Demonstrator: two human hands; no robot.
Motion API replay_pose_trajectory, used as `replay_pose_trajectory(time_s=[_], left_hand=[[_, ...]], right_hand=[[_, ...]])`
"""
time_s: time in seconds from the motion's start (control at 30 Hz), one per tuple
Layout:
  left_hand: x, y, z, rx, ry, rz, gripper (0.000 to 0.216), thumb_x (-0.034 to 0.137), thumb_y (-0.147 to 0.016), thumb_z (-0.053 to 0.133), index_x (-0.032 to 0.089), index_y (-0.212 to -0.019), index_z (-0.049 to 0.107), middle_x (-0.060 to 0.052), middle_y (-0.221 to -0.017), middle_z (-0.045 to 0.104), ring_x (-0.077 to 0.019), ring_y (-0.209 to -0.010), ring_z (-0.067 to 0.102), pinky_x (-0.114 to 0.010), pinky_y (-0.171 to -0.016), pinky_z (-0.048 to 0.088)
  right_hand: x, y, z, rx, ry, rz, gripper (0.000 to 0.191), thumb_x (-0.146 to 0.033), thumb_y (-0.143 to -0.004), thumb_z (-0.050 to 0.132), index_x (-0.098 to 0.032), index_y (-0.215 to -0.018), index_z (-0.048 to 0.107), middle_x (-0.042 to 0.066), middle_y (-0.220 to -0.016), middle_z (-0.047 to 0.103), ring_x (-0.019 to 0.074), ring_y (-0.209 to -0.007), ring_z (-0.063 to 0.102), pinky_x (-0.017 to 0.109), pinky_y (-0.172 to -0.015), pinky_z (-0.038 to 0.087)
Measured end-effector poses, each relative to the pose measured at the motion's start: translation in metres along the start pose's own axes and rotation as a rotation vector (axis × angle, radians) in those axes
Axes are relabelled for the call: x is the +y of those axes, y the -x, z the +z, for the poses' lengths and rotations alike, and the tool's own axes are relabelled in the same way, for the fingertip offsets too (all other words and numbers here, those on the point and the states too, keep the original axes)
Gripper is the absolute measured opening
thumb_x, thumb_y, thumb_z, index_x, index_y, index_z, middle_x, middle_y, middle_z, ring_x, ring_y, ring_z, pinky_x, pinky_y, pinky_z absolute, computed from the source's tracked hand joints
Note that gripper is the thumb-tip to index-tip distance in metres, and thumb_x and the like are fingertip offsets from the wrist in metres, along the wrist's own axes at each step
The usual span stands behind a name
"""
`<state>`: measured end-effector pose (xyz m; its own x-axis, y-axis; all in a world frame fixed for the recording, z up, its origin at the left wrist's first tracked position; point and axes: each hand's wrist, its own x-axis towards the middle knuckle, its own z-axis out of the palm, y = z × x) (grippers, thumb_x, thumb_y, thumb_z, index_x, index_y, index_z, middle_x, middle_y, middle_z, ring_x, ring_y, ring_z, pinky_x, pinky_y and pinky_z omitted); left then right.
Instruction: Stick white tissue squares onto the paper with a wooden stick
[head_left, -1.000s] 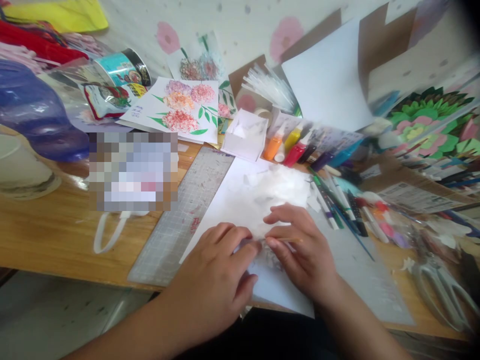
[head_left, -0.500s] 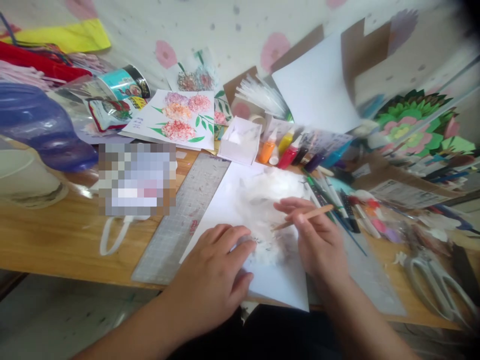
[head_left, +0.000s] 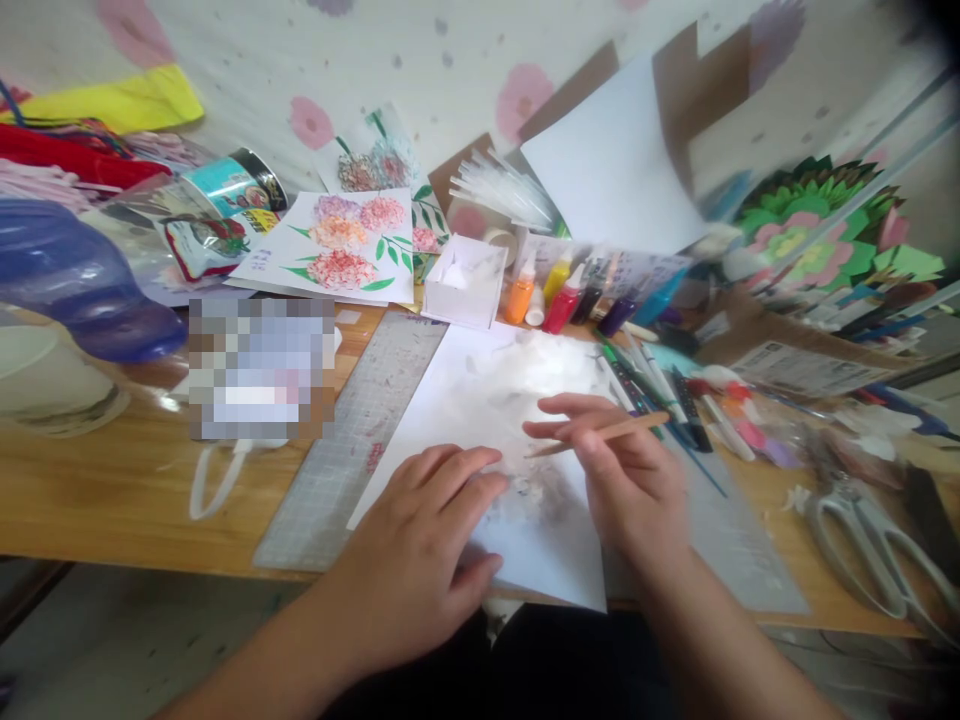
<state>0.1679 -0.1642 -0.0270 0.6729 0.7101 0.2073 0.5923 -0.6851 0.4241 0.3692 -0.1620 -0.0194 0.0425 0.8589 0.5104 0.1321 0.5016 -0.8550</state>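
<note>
At the far left of the frame a purple plastic bottle point(head_left: 71, 285) lies on the wooden table point(head_left: 112, 490); right of it, in the upper left, a card painted with pink flowers point(head_left: 330, 245) rests flat; a grey cutting mat point(head_left: 360, 430) runs diagonally below it. Lower centre, the left hand point(head_left: 427, 545) presses flat on the white sheet point(head_left: 480, 400), fingers spread and gripping nothing, fingertips touching a small greyish patch on the paper; it has barely shifted over the last second. Just right, the right hand point(head_left: 626, 470) pinches a thin wooden stick point(head_left: 592, 435) between thumb and fingers, its tip aimed left toward that patch; a second ago this hand lay low beside the left, and it has since lifted and drawn back, so the stick now hovers above the sheet rather than working it. Further right lie paint bottles point(head_left: 562, 295), a row of pens point(head_left: 675, 395), and scissors point(head_left: 870, 540) at the lower right.
</note>
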Motion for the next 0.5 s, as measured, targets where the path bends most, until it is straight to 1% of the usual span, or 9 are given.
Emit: replay_pose_trajectory(time_s=[0.03, 0.1, 0.13, 0.17, 0.23, 0.3, 0.37, 0.43, 0.5], left_hand=[[0.0, -0.001, 0.0, -0.012, -0.002, 0.003, 0.048, 0.022, -0.08, 0.058, 0.024, -0.126, 0.047, -0.002, -0.141, 0.043, -0.0259, -0.124, 0.037, -0.048, -0.105, 0.036], [0.001, -0.001, -0.001, -0.03, -0.002, 0.011, 0.048, 0.022, -0.08, 0.058, 0.024, -0.127, 0.047, -0.002, -0.141, 0.043, -0.0258, -0.125, 0.036, -0.048, -0.106, 0.035], [0.001, -0.002, -0.001, -0.035, -0.002, 0.015, 0.048, 0.022, -0.079, 0.058, 0.024, -0.126, 0.047, -0.002, -0.141, 0.043, -0.0258, -0.125, 0.036, -0.048, -0.106, 0.035], [0.001, -0.002, -0.002, -0.039, -0.003, 0.016, 0.048, 0.022, -0.079, 0.058, 0.024, -0.126, 0.048, -0.001, -0.142, 0.042, -0.0258, -0.125, 0.035, -0.048, -0.106, 0.035], [0.001, -0.001, -0.002, -0.041, -0.01, 0.015, 0.048, 0.022, -0.08, 0.058, 0.025, -0.126, 0.048, 0.0, -0.143, 0.041, -0.0258, -0.127, 0.035, -0.048, -0.106, 0.036], [0.001, 0.0, -0.002, -0.041, -0.014, 0.019, 0.046, 0.021, -0.08, 0.057, 0.025, -0.125, 0.049, 0.0, -0.146, 0.039, -0.0256, -0.129, 0.033, -0.047, -0.107, 0.036], [0.0, 0.001, -0.002, -0.034, -0.01, 0.033, 0.042, 0.021, -0.081, 0.057, 0.024, -0.122, 0.051, 0.001, -0.148, 0.036, -0.0255, -0.132, 0.031, -0.046, -0.108, 0.035], [-0.001, 0.001, -0.002, -0.025, 0.001, 0.06, 0.038, 0.022, -0.081, 0.057, 0.023, -0.119, 0.053, 0.001, -0.147, 0.038, -0.0254, -0.134, 0.029, -0.045, -0.109, 0.034], [-0.002, 0.001, -0.001, -0.005, 0.013, 0.087, 0.036, 0.021, -0.082, 0.056, 0.023, -0.118, 0.054, 0.0, -0.142, 0.044, -0.0249, -0.133, 0.03, -0.044, -0.109, 0.034]], right_hand=[[0.0, 0.0, 0.0, -0.027, 0.013, -0.019, 0.014, -0.016, -0.09, 0.053, -0.023, -0.088, 0.064, 0.004, -0.101, 0.068, 0.0214, -0.101, 0.065, 0.043, -0.08, 0.057], [0.0, -0.001, 0.001, -0.08, 0.131, -0.083, 0.013, -0.013, -0.087, 0.057, -0.023, -0.082, 0.064, 0.002, -0.088, 0.069, 0.0198, -0.099, 0.066, 0.04, -0.081, 0.056], [0.001, -0.002, 0.001, -0.086, 0.198, -0.112, 0.014, -0.011, -0.086, 0.059, -0.023, -0.08, 0.064, 0.001, -0.083, 0.07, 0.0189, -0.096, 0.066, 0.038, -0.081, 0.056], [0.002, -0.003, 0.002, -0.071, 0.253, -0.128, 0.014, -0.011, -0.085, 0.06, -0.023, -0.079, 0.064, 0.0, -0.08, 0.07, 0.018, -0.092, 0.067, 0.037, -0.08, 0.056], [0.006, -0.004, 0.001, 0.026, 0.285, -0.098, 0.013, -0.012, -0.086, 0.06, -0.023, -0.081, 0.066, 0.0, -0.082, 0.07, 0.0166, -0.086, 0.067, 0.035, -0.077, 0.056], [0.009, -0.005, -0.003, 0.183, 0.17, -0.041, 0.012, -0.016, -0.087, 0.059, -0.024, -0.083, 0.067, 0.001, -0.087, 0.069, 0.0163, -0.083, 0.067, 0.036, -0.073, 0.057], [0.012, -0.005, -0.007, 0.332, -0.015, 0.011, 0.011, -0.019, -0.087, 0.059, -0.023, -0.082, 0.068, 0.001, -0.089, 0.068, 0.016, -0.08, 0.067, 0.034, -0.068, 0.058], [0.014, -0.007, -0.011, 0.413, -0.167, 0.067, 0.011, -0.021, -0.086, 0.06, -0.022, -0.079, 0.068, 0.002, -0.086, 0.068, 0.0149, -0.076, 0.066, 0.031, -0.063, 0.057], [0.015, -0.008, -0.014, 0.438, -0.24, 0.14, 0.011, -0.021, -0.085, 0.061, -0.02, -0.076, 0.068, 0.003, -0.082, 0.069, 0.0135, -0.072, 0.066, 0.027, -0.061, 0.056]])
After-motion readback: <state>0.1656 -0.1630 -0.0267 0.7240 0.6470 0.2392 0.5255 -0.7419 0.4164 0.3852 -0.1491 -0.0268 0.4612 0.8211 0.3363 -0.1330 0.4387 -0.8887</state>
